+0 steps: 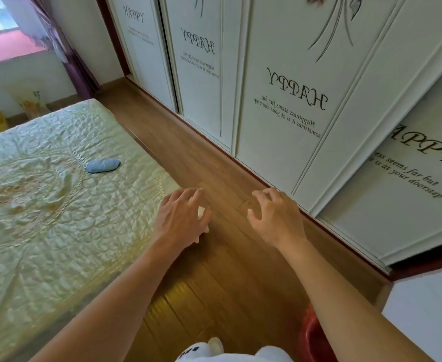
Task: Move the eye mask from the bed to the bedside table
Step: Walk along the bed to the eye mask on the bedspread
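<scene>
1. Blue eye mask (103,165) lay on the bed (45,205), left of centre frame.
2. Left hand (180,218) and right hand (274,218) hovered lower centre, fingers spread, empty, well apart from the mask.

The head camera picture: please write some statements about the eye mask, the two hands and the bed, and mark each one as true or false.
1. The small blue-grey padded eye mask lies on the pale yellow quilted bedspread. True.
2. The left hand holds the eye mask. False: the hand is empty, fingers spread, apart from the mask, near the bed's edge.
3. The right hand hovers over the brown wooden floor, empty. True.
4. The eye mask hangs over the edge of the bed. False: it rests fully on the bedspread, away from the edge.
5. White wardrobe doors with black lettering stand along the floor. True.
</scene>
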Tool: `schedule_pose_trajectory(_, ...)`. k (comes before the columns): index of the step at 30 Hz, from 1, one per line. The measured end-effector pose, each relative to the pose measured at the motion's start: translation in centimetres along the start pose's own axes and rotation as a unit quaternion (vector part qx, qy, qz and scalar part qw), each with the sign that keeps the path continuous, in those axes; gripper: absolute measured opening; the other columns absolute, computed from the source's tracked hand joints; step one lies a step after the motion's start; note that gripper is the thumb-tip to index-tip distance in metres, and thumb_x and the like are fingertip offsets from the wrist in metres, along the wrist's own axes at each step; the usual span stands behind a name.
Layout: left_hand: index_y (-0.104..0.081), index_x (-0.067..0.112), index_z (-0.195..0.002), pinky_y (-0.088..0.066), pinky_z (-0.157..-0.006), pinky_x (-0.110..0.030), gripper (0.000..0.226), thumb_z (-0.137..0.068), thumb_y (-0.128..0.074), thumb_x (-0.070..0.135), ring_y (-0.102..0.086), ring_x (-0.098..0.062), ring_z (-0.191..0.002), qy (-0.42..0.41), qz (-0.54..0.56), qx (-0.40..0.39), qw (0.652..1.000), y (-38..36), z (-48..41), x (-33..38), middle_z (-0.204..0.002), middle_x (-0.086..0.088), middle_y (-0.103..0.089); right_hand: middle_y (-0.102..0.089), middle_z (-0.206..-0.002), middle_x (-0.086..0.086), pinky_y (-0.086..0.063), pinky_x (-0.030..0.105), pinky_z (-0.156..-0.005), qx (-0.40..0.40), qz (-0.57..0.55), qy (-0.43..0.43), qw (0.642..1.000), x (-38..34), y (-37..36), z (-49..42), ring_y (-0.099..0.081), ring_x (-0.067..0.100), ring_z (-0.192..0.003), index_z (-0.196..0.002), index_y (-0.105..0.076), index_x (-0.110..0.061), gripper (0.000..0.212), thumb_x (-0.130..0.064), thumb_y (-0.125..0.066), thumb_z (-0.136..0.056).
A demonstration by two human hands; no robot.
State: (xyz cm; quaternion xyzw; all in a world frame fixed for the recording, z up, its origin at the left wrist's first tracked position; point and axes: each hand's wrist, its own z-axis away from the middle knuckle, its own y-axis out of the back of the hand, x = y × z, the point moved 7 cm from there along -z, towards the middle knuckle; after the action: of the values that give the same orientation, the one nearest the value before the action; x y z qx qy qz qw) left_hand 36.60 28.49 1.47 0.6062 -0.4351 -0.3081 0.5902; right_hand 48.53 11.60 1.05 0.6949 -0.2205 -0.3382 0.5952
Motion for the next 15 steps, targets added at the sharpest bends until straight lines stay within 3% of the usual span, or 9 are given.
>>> schedule_pose_trajectory(3, -0.049, 0.026, -0.137, -0.043, -0.104, -0.041, 0.05, -0.095, -0.042, 0.051, -0.053, -0.022, -0.127, -0.016, 0.001, 0.002, 1.0, -0.4, -5.0, 0.0, -0.139, 0.001, -0.059, -0.062, -0.134, 0.008, -0.05, 0.039, -0.095, -0.002, 0.002, -0.006, 1.0, 1.0, -0.3, -4.1, -0.059, 0.023, -0.119, -0.137, -0.055, -0.02, 0.051, -0.047, -0.05, -0.095)
schedule_pose_trajectory(8, -0.047, 0.028, -0.139, -0.033, -0.102, -0.025, 0.049, -0.096, -0.044, 0.051, -0.049, -0.016, -0.128, -0.024, 0.035, -0.01, 0.999, -2.2, -13.1, -0.7, -0.143, 0.005, -0.054, -0.062, -0.132, 0.007, -0.052, 0.039, -0.093, -0.009, -0.003, 0.001, 1.0, 2.9, -0.8, -11.8, -0.059, 0.024, -0.117, -0.137, -0.055, -0.02, 0.05, -0.046, -0.051, -0.094)
schedule_pose_trajectory(11, -0.045, 0.027, -0.14, -0.042, -0.104, -0.038, 0.052, -0.095, -0.041, 0.053, -0.052, -0.022, -0.127, -0.029, -0.001, 0.001, 1.0, -2.8, -18.3, -0.3, -0.142, 0.001, -0.056, -0.063, -0.131, 0.007, -0.051, 0.04, -0.094, -0.003, 0.001, 0.01, 1.0, 4.5, -1.1, -17.3, -0.059, 0.025, -0.117, -0.135, -0.056, -0.02, 0.049, -0.045, -0.052, -0.094)
schedule_pose_trajectory(15, -0.047, 0.026, -0.138, -0.046, -0.104, -0.04, 0.053, -0.094, -0.045, 0.055, -0.055, -0.023, -0.125, -0.007, -0.014, 0.001, 1.0, -4.2, -26.4, 0.1, -0.141, 0.0, -0.057, -0.065, -0.127, 0.009, -0.052, 0.041, -0.092, 0.0, -0.006, 0.024, 1.0, 7.3, -1.8, -25.6, -0.061, 0.026, -0.114, -0.131, -0.059, -0.018, 0.045, -0.042, -0.055, -0.093)
